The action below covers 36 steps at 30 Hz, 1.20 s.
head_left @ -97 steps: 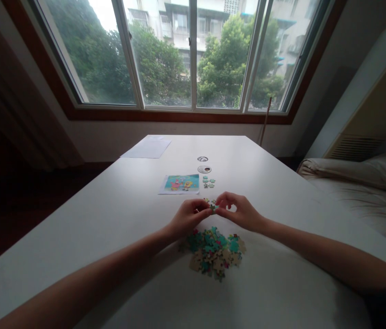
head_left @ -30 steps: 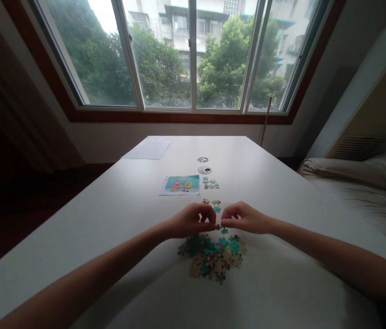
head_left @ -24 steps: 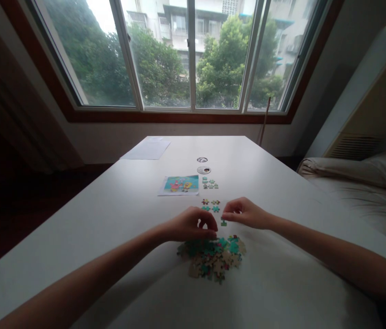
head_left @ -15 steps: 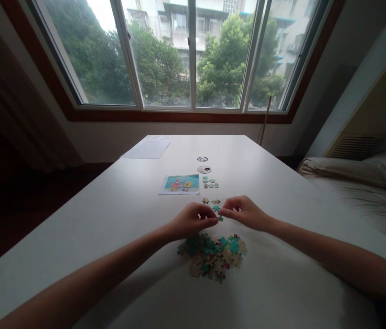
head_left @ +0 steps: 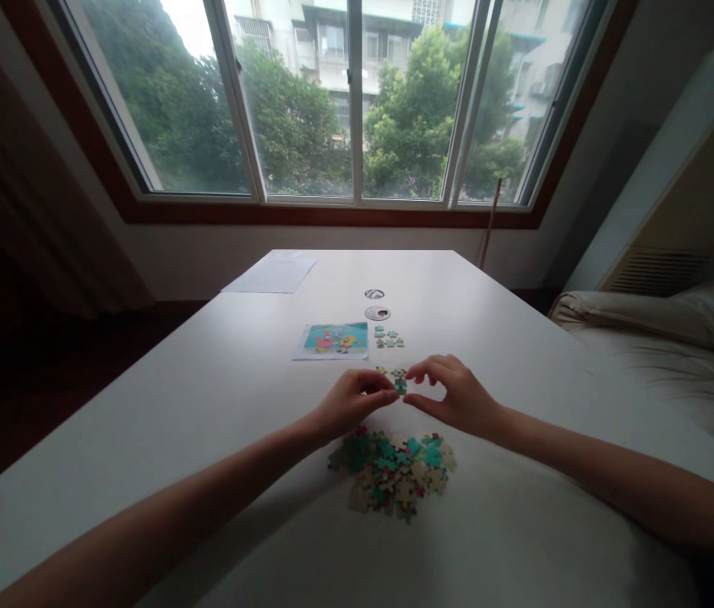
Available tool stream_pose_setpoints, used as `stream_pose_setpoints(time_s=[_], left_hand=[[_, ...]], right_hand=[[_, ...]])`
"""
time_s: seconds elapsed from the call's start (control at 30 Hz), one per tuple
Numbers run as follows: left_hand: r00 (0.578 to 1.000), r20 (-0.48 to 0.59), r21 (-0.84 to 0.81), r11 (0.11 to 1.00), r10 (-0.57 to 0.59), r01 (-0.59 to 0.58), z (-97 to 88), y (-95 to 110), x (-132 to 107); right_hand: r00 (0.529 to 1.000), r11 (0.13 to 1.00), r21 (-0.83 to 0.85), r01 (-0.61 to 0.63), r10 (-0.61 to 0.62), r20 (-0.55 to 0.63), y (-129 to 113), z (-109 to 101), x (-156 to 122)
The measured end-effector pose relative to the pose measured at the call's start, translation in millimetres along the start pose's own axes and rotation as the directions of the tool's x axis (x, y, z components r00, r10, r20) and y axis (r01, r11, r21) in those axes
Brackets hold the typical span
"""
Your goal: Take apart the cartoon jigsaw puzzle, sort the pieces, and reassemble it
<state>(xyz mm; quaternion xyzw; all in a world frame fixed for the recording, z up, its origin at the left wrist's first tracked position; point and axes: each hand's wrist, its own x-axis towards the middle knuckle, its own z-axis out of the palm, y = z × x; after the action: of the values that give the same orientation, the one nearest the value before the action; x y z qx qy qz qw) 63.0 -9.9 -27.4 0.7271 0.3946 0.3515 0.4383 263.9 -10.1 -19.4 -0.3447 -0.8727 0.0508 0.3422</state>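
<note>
White table (head_left: 489, 325), puzzle-piece column (head_left: 400, 385) toward window (head_left: 357, 101)

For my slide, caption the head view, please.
Bare left hand and right hand flank small greenish jigsaw pieces beyond a teal-and-tan jigsaw-piece heap on a white table.

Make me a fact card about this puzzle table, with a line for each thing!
Left hand: fingertips at a green puzzle piece; grip unclear
Right hand: thumb and fingers spread apart, near that piece
Pile: jumbled teal and tan pieces, nearer the camera than the hands
Picture: flat, colourful, beyond the left hand
Small group: several pieces beside the picture
Table: white, before a window
</note>
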Motion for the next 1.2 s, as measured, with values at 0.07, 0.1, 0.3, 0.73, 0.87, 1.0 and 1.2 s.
stream_pose_setpoints(time_s=[0.07, 0.1, 0.3, 0.73, 0.87, 1.0, 1.2], left_hand=[[1.000, 0.005, 0.003, 1.000, 0.007, -0.007, -0.4, -1, 0], [1.000, 0.009, 0.006, 1.000, 0.011, -0.011, -0.8, -2, 0], [0.995, 0.094, 0.209, 0.976, 0.046, -0.065, -6.4, -5, 1], [0.902, 0.410, 0.390, 0.869, 0.131, -0.303, -5.1, 11, -11], [0.895, 0.422, 0.395, 0.858, 0.147, -0.327, -3.5, 7, -10], [0.893, 0.425, 0.388, 0.861, 0.148, -0.327, -2.6, 9, -10], [0.889, 0.431, 0.397, 0.852, 0.155, -0.341, -4.1, 14, -11]], right_hand=[[1.000, 1.000, -0.013, 0.027, -0.027, -0.002, -2, -1, 0], [0.999, 0.999, -0.018, 0.042, -0.042, 0.001, -2, -2, 1], [0.997, 0.997, -0.049, 0.059, -0.057, 0.044, 25, -5, 20], [0.931, 0.947, -0.070, -0.314, 0.321, 0.175, 135, 32, 73], [0.925, 0.949, -0.080, -0.306, 0.316, 0.209, 140, 37, 74], [0.923, 0.951, -0.087, -0.297, 0.309, 0.229, 143, 36, 77], [0.927, 0.956, -0.093, -0.278, 0.292, 0.234, 143, 38, 79]])
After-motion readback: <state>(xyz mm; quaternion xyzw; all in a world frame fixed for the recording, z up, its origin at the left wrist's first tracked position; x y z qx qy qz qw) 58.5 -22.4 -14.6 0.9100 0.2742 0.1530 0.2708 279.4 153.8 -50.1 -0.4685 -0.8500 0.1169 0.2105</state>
